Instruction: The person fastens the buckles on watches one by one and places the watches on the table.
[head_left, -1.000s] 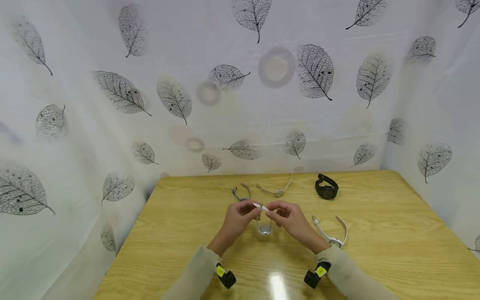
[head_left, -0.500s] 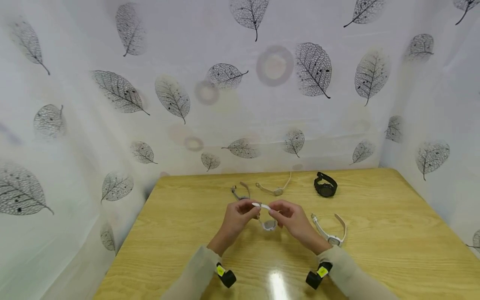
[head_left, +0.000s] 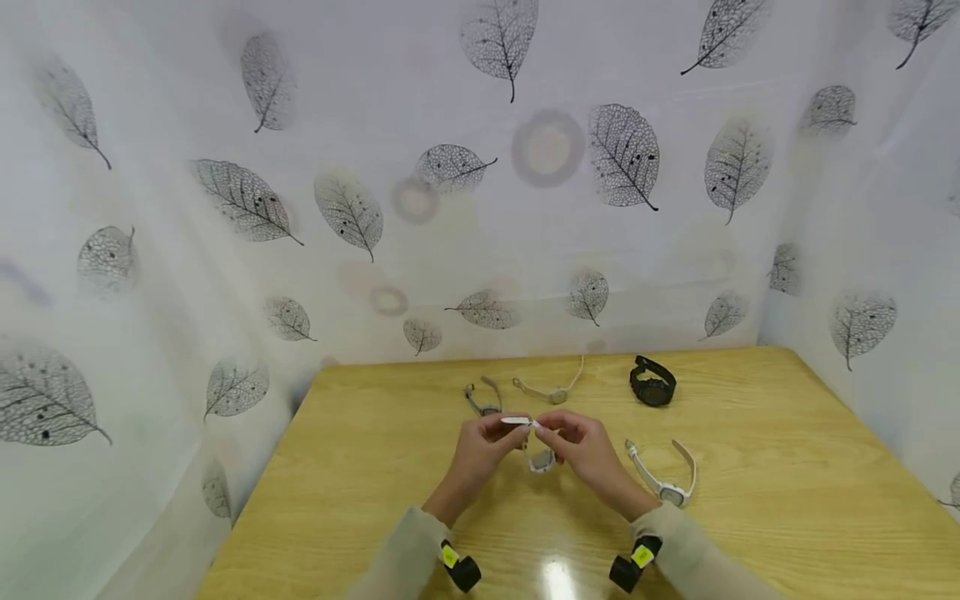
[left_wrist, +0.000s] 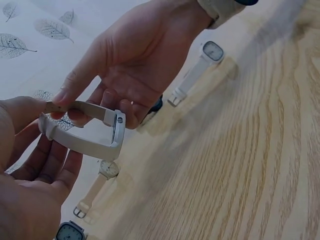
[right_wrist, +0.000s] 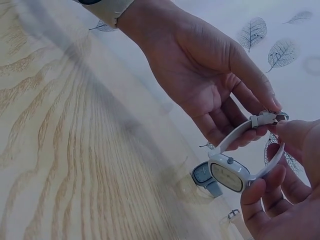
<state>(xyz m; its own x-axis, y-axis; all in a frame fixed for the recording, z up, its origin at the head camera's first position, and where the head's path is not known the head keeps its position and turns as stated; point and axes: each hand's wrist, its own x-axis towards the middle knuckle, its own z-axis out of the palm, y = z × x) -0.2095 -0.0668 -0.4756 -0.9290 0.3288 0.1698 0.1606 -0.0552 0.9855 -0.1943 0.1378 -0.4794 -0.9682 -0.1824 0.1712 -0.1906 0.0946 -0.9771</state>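
A white wristwatch (head_left: pixel 542 461) hangs between the two hands, its strap looped upward above the wooden table. The left hand (head_left: pixel 477 450) pinches the strap end with the keeper loop (right_wrist: pixel 254 121) and buckle between thumb and fingers. Opposite it, the right hand (head_left: pixel 585 450) pinches the other strap end; its fingers also lie by the watch case. In the right wrist view the strap ends meet at the buckle (right_wrist: pixel 281 116), but fingertips partly hide it, so I cannot tell whether it is fastened. The case's pale dial faces that camera.
Another white watch (head_left: pixel 671 493) lies to the right on the table (head_left: pixel 360 467). Farther back lie a grey-strapped watch (head_left: pixel 489 408), a cream-strapped watch (head_left: pixel 557 394) and a black watch (head_left: pixel 655 392). A leaf-patterned curtain (head_left: pixel 450 242) stands behind the table.
The head view has tilted up slightly. The watch case has swung a little to the right. The strap ends have come closer together, and less of the right-hand end shows.
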